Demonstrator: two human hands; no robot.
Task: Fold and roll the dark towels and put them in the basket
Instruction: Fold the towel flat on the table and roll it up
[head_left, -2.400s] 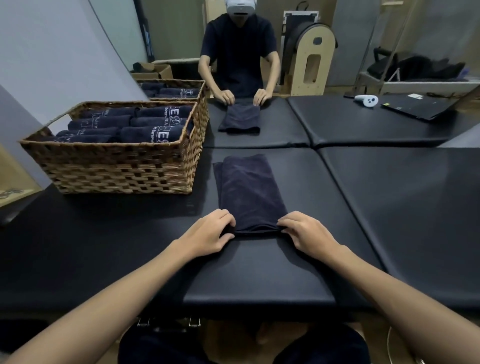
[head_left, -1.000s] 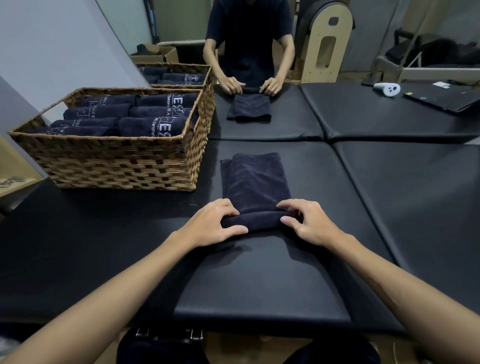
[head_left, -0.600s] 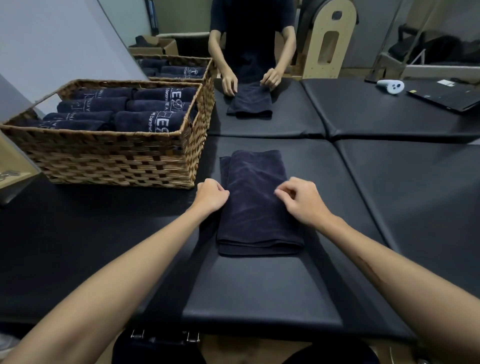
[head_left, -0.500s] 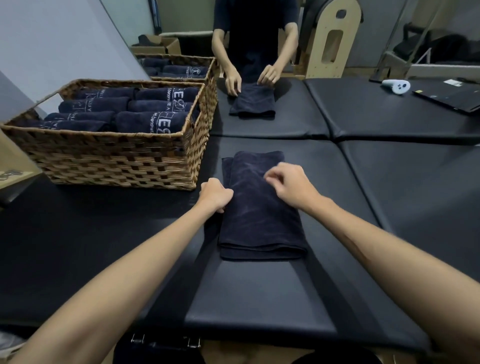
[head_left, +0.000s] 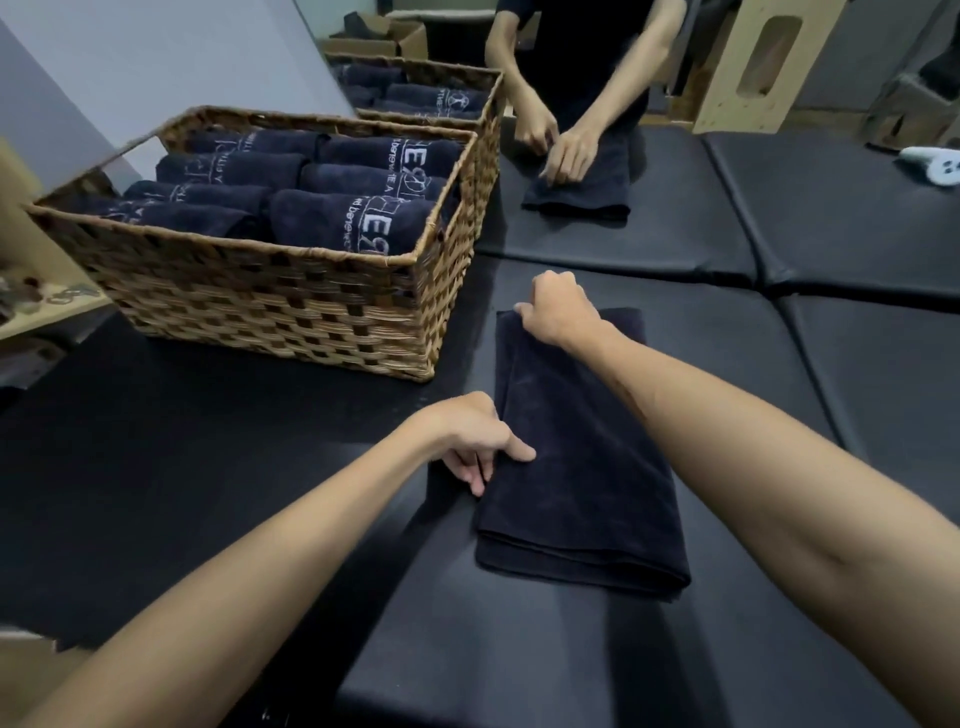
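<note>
A dark towel (head_left: 582, 467), folded into a long strip, lies flat on the black padded table in front of me. My left hand (head_left: 467, 441) pinches its left edge about halfway along, thumb on top and fingers beside the edge. My right hand (head_left: 558, 306) reaches across the towel and grips its far left corner with curled fingers. The wicker basket (head_left: 291, 312) stands to the left of the towel and holds several rolled dark towels (head_left: 353, 218) with white lettering.
Across the table a person's hands (head_left: 561, 145) work on another folded dark towel (head_left: 576, 192), beside a second wicker basket (head_left: 488, 104). A white controller (head_left: 935, 163) lies far right. Seams divide the black pads (head_left: 831, 364).
The started roll at the towel's near end is gone and the towel lies flat. My right hand moved to the far left corner. My left hand shifted along the left edge.
</note>
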